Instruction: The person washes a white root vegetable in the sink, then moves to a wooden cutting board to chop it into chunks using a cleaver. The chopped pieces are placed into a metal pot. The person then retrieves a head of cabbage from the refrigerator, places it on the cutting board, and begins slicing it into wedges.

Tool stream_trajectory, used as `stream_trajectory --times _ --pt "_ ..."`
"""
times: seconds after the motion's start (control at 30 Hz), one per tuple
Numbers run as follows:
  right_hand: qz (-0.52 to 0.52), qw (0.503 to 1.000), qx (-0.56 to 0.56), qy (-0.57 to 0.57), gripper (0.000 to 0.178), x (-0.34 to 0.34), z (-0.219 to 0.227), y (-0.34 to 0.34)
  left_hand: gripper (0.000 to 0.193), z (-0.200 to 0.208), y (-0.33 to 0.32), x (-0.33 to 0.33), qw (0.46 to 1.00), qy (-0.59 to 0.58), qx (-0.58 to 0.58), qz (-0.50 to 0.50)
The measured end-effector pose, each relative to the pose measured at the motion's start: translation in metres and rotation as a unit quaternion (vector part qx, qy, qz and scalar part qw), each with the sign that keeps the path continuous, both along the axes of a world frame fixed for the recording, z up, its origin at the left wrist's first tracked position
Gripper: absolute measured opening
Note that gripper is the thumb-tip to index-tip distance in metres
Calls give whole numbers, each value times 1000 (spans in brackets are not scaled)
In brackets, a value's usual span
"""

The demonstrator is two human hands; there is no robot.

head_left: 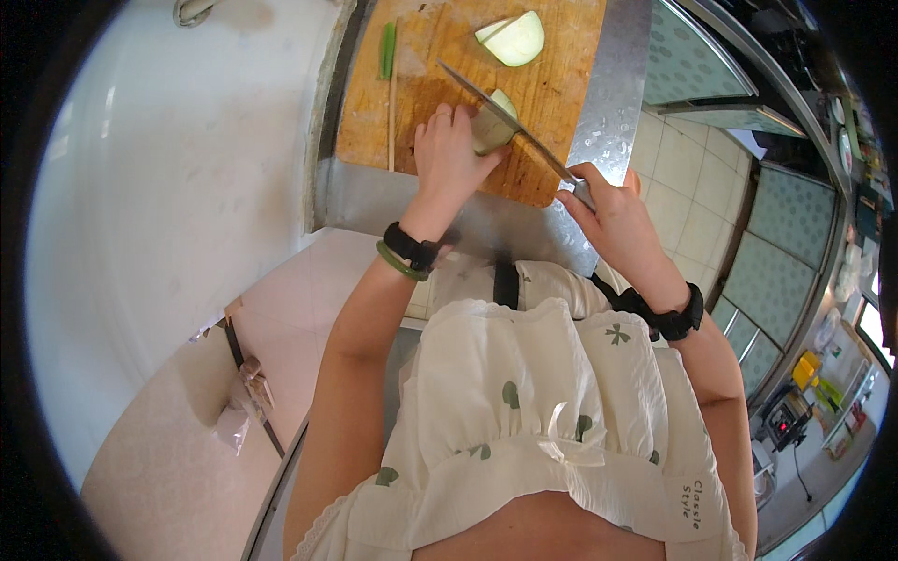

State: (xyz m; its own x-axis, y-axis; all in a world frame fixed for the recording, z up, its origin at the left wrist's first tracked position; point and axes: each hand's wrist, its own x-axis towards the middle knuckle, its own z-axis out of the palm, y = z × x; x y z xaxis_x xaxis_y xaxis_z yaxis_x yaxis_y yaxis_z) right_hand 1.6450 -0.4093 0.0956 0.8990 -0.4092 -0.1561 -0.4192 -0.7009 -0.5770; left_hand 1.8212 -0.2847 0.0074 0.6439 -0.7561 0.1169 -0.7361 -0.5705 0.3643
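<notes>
Right under the left hand (451, 154) fingers sits the pale vegetable piece (493, 126) on the cutting board (426, 65), fingers curled on it. The right hand (608, 220) is clamped on the knife (500, 117); I'd tuck the fingertips back and slice slowly.

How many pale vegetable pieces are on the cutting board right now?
2. One piece lies loose at the board's far edge; the other piece sits under the left hand, with the knife in the right hand on it. The hand may hide more.
</notes>
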Motion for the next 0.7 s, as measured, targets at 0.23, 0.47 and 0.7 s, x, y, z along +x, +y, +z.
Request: stream_trajectory --times 0.23,0.47,0.7 --pt "-20 998 52 37 29 13 -26 6 61 -2 -2 3 999 52 -2 -5" --pt "-27 999 45 -11 29 8 -37 7 63 -2 0 4 998 57 10 6" --pt "-10 999 11 -47 30 5 -2 6 64 2 9 3 998 56 -2 15"
